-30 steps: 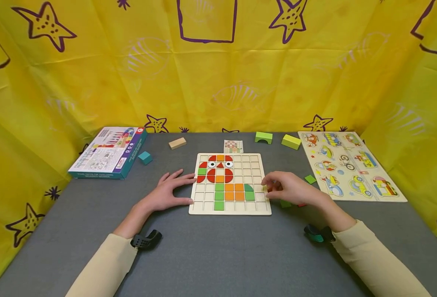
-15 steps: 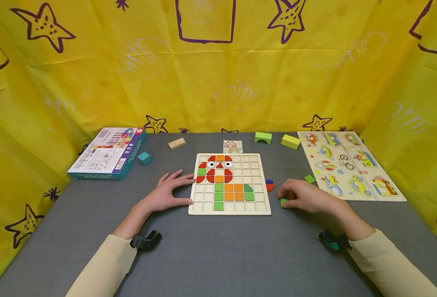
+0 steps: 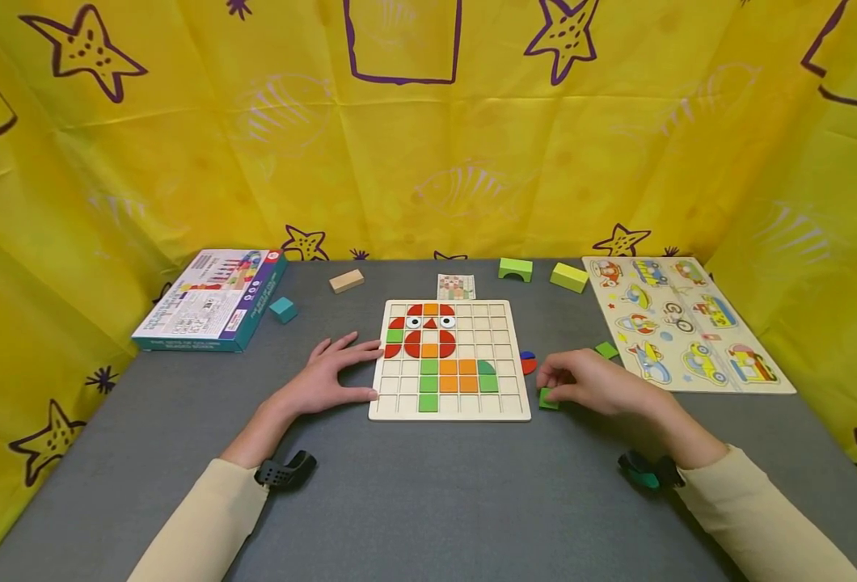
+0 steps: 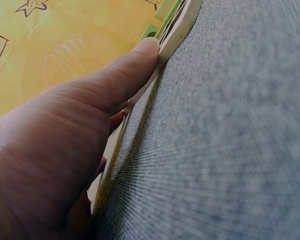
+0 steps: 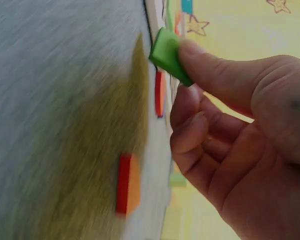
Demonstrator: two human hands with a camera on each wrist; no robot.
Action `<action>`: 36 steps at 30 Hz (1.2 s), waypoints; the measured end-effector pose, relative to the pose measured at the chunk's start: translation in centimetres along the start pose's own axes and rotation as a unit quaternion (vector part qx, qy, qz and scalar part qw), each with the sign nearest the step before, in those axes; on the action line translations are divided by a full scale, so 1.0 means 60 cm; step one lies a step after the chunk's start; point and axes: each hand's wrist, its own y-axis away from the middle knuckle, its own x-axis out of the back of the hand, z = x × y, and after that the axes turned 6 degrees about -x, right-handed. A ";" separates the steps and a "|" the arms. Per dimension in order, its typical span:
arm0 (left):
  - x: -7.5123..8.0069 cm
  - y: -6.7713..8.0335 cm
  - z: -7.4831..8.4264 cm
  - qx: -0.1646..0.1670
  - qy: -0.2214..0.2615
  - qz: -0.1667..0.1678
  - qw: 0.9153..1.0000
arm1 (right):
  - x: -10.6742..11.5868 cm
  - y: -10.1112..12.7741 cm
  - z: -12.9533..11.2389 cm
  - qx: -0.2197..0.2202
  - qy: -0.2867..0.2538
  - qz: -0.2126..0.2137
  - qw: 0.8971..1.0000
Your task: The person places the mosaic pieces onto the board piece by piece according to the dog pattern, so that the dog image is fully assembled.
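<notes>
My right hand (image 3: 596, 381) pinches a green square tile (image 3: 547, 398) between thumb and fingers, just right of the wooden grid board (image 3: 475, 406). The right wrist view shows this green tile (image 5: 166, 54) tilted and lifted off the table. My left hand (image 3: 319, 376) lies at the board's left edge, its fingers spread and touching it. In the left wrist view, the thumb (image 4: 115, 80) rests along the board's rim (image 4: 177, 37). Red, orange, green and eye-patterned tiles form a figure on the board. A red piece (image 3: 529, 367) and a blue piece lie by its right edge.
Behind the board lies a small pattern card (image 3: 456, 287). A green arch block (image 3: 516, 270), a yellow block (image 3: 570, 277) and a vehicle puzzle board (image 3: 683, 323) are at right, with another green tile (image 3: 606, 350). At left are a box (image 3: 210, 299), teal block (image 3: 283, 309) and plain block (image 3: 347, 280).
My right hand has left the board's right edge, moved right to a green tile, and shifted slightly back left with it. The red and blue pieces came into view. My left hand stays put.
</notes>
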 end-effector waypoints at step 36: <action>-0.001 -0.001 -0.001 -0.002 0.001 0.001 1.000 | -0.047 -0.075 -0.054 0.054 0.020 0.011 0.998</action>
